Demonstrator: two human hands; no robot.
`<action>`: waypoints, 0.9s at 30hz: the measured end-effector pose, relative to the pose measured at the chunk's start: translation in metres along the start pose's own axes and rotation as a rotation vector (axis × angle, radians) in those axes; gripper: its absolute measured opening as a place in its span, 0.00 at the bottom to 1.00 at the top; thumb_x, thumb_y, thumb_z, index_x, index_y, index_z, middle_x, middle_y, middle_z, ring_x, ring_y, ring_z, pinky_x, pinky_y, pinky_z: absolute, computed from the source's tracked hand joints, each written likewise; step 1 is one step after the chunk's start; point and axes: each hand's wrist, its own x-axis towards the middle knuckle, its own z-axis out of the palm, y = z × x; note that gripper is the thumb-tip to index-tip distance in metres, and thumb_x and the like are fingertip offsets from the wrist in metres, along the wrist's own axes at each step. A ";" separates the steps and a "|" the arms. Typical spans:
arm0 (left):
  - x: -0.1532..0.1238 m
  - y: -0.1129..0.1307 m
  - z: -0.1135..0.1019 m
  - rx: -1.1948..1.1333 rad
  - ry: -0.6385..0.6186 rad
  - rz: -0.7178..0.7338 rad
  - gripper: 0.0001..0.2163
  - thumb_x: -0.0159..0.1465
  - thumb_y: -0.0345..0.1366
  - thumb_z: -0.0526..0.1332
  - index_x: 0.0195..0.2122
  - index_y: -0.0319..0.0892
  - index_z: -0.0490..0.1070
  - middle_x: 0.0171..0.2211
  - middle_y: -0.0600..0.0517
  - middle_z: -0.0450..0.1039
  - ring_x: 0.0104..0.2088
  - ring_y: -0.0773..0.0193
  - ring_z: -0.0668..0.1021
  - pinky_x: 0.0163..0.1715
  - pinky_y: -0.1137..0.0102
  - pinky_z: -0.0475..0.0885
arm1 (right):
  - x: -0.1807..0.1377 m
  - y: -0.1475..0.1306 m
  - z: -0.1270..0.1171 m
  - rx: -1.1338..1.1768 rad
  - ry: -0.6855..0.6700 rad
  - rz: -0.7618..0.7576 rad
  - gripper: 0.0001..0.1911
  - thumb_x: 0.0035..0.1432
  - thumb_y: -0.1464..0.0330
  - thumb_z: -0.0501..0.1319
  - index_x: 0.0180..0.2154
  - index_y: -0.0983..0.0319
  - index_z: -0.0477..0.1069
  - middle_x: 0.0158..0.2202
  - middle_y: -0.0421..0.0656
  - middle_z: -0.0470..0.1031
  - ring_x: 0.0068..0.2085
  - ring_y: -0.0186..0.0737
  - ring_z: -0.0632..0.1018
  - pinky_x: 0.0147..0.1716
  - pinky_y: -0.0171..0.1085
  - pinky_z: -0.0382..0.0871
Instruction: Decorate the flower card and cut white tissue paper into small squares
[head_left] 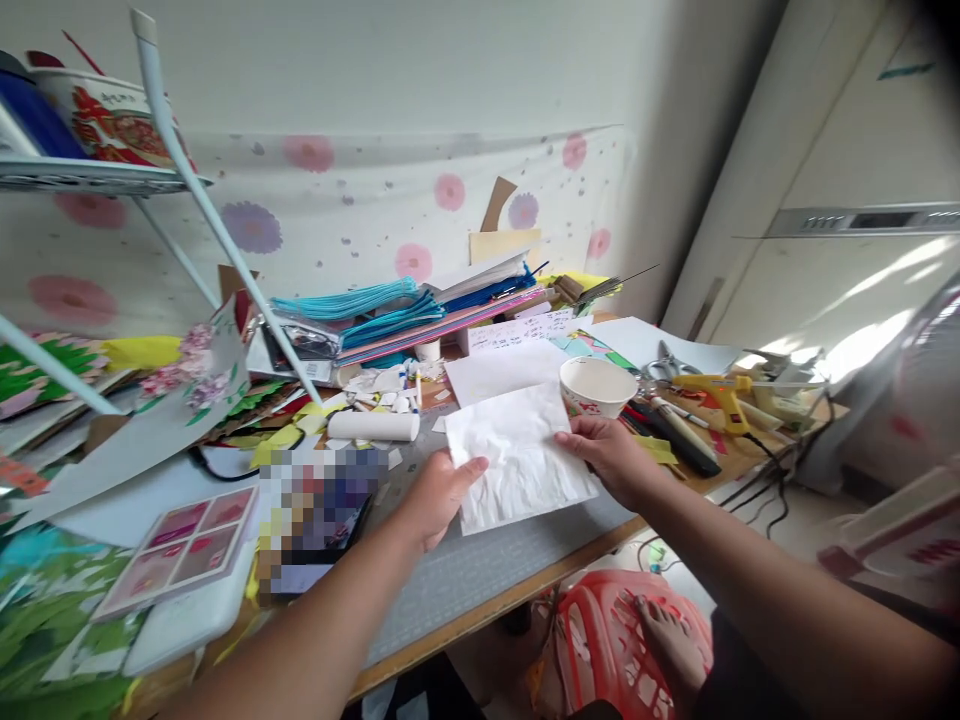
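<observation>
Both hands hold a crinkled white sheet of paper (pixel 517 455) just above the grey cutting mat (pixel 480 570). My left hand (pixel 439 495) pinches its near left edge. My right hand (pixel 611 455) grips its right edge. A white paper cup (pixel 596 385) with a printed band stands just behind my right hand. A white paper roll (pixel 373 426) lies on its side to the left of the sheet.
Stacked coloured papers (pixel 420 315) and a white rack (pixel 187 190) stand at the back left. A yellow glue gun (pixel 716 392), scissors (pixel 664 365) and pens lie at the right. A pink palette box (pixel 187 545) sits near left. A red plastic stool (pixel 615 640) is under the table edge.
</observation>
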 end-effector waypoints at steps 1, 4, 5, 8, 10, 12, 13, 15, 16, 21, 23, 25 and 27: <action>-0.001 0.001 0.001 0.006 -0.002 0.002 0.21 0.52 0.45 0.70 0.44 0.41 0.75 0.46 0.47 0.79 0.51 0.49 0.76 0.55 0.60 0.66 | -0.002 -0.001 0.001 -0.009 -0.018 -0.014 0.22 0.38 0.51 0.70 0.28 0.62 0.71 0.24 0.40 0.76 0.24 0.36 0.74 0.25 0.36 0.67; -0.002 0.004 0.002 0.021 -0.019 -0.002 0.19 0.53 0.45 0.69 0.43 0.42 0.75 0.45 0.47 0.79 0.52 0.48 0.76 0.56 0.60 0.65 | -0.009 -0.004 0.004 -0.071 -0.045 -0.037 0.22 0.38 0.52 0.70 0.29 0.62 0.73 0.27 0.42 0.78 0.28 0.40 0.77 0.30 0.39 0.72; -0.003 0.005 0.002 0.026 -0.019 0.000 0.18 0.54 0.45 0.69 0.43 0.42 0.76 0.46 0.48 0.79 0.52 0.48 0.76 0.56 0.60 0.66 | -0.011 -0.006 0.003 -0.105 -0.030 -0.048 0.21 0.38 0.52 0.69 0.27 0.62 0.73 0.26 0.42 0.78 0.27 0.39 0.77 0.29 0.39 0.72; -0.001 0.007 0.001 -0.007 0.023 -0.007 0.18 0.55 0.45 0.68 0.45 0.44 0.75 0.47 0.49 0.78 0.53 0.50 0.75 0.56 0.62 0.66 | -0.016 -0.015 -0.023 -0.231 0.082 -0.085 0.17 0.43 0.54 0.67 0.25 0.62 0.71 0.21 0.41 0.75 0.22 0.36 0.75 0.26 0.37 0.71; 0.001 0.007 -0.001 -0.077 0.070 -0.028 0.19 0.56 0.44 0.68 0.47 0.43 0.74 0.48 0.48 0.78 0.53 0.51 0.75 0.54 0.63 0.68 | -0.019 -0.023 -0.059 -0.320 0.203 -0.105 0.15 0.45 0.55 0.66 0.25 0.61 0.71 0.20 0.40 0.75 0.22 0.36 0.74 0.25 0.36 0.71; 0.002 0.008 -0.002 -0.156 0.119 -0.038 0.22 0.56 0.42 0.68 0.50 0.41 0.72 0.48 0.47 0.77 0.52 0.51 0.76 0.51 0.64 0.71 | -0.023 -0.028 -0.104 -0.411 0.353 -0.114 0.14 0.46 0.56 0.65 0.25 0.60 0.71 0.20 0.40 0.74 0.22 0.36 0.73 0.24 0.36 0.70; 0.003 0.009 -0.003 -0.186 0.148 -0.036 0.22 0.57 0.40 0.68 0.52 0.41 0.71 0.48 0.47 0.77 0.51 0.51 0.77 0.50 0.64 0.72 | -0.024 -0.029 -0.127 -0.456 0.426 -0.105 0.14 0.47 0.56 0.64 0.25 0.60 0.70 0.20 0.40 0.74 0.21 0.36 0.73 0.23 0.36 0.69; 0.004 0.012 -0.003 -0.228 0.209 -0.029 0.23 0.58 0.37 0.67 0.55 0.42 0.69 0.49 0.48 0.77 0.50 0.53 0.77 0.48 0.66 0.74 | -0.027 -0.028 -0.168 -0.552 0.527 -0.082 0.12 0.48 0.58 0.62 0.24 0.60 0.70 0.19 0.41 0.74 0.21 0.36 0.73 0.23 0.36 0.68; 0.005 0.013 -0.002 -0.239 0.236 -0.026 0.24 0.58 0.36 0.67 0.56 0.43 0.68 0.49 0.48 0.77 0.49 0.54 0.78 0.47 0.67 0.74 | -0.028 -0.027 -0.185 -0.606 0.561 -0.071 0.11 0.49 0.59 0.63 0.24 0.60 0.70 0.19 0.41 0.74 0.21 0.36 0.73 0.24 0.35 0.68; 0.007 0.020 0.002 -0.266 0.313 -0.035 0.26 0.59 0.31 0.66 0.59 0.45 0.65 0.48 0.48 0.77 0.46 0.56 0.80 0.44 0.69 0.76 | -0.025 -0.014 -0.230 -0.872 0.638 0.004 0.11 0.55 0.61 0.63 0.29 0.62 0.74 0.23 0.39 0.75 0.26 0.34 0.75 0.29 0.35 0.69; 0.006 0.023 0.004 -0.269 0.336 -0.039 0.27 0.59 0.28 0.65 0.60 0.46 0.63 0.48 0.49 0.77 0.46 0.57 0.80 0.44 0.68 0.76 | -0.021 -0.013 -0.235 -0.967 0.648 0.040 0.13 0.60 0.60 0.61 0.33 0.64 0.74 0.28 0.39 0.76 0.29 0.35 0.76 0.33 0.38 0.71; 0.005 0.026 0.007 -0.257 0.355 -0.045 0.28 0.59 0.28 0.65 0.60 0.49 0.63 0.49 0.51 0.77 0.46 0.58 0.80 0.43 0.69 0.77 | -0.013 -0.016 -0.239 -1.060 0.657 0.066 0.13 0.62 0.60 0.60 0.37 0.64 0.73 0.34 0.41 0.77 0.34 0.36 0.77 0.37 0.41 0.72; 0.004 0.028 0.008 -0.246 0.378 -0.059 0.27 0.60 0.30 0.65 0.60 0.51 0.64 0.50 0.53 0.76 0.47 0.60 0.79 0.42 0.71 0.77 | -0.001 -0.024 -0.241 -1.150 0.653 0.080 0.13 0.63 0.61 0.59 0.41 0.64 0.73 0.39 0.42 0.76 0.38 0.38 0.77 0.41 0.43 0.72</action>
